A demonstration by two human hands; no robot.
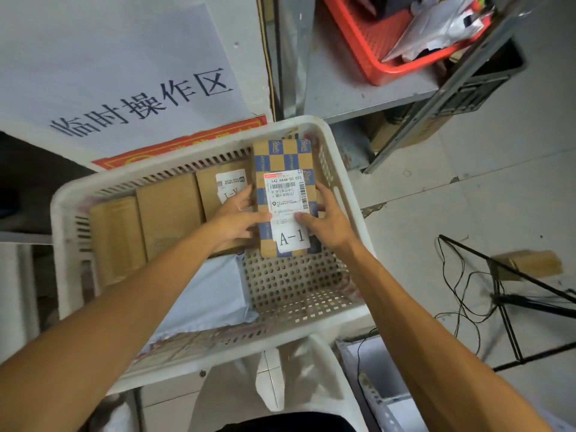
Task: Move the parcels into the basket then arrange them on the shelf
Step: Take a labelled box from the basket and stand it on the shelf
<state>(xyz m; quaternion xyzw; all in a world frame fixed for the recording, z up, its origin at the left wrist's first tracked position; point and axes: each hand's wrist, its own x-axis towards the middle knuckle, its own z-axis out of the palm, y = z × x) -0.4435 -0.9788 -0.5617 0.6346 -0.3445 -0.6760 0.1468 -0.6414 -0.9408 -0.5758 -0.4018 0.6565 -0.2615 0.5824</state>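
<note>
Grey shelf (pixel 358 85) stands beyond; white basket (pixel 193 169) carries brown parcels (pixel 168 213), my left hand (pixel 235 219) and right hand (pixel 327 222) clasp the checkered A-1 parcel (pixel 282 157) by its sides, shelving seemingly yet undone.

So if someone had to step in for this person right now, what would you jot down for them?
Left hand: grip on the left edge of the checkered parcel, thumb on its label.
Right hand: grip on its right edge.
The parcel, marked A-1, is inside the white basket at the far right; whether it rests on the bottom is unclear.
Done: three brown parcels stand in a row beside it, and a pale mailer bag lies on the basket's bottom.
Left: a small brown box on the floor to the right, possibly another parcel; then arranging everything on the shelf.
</note>
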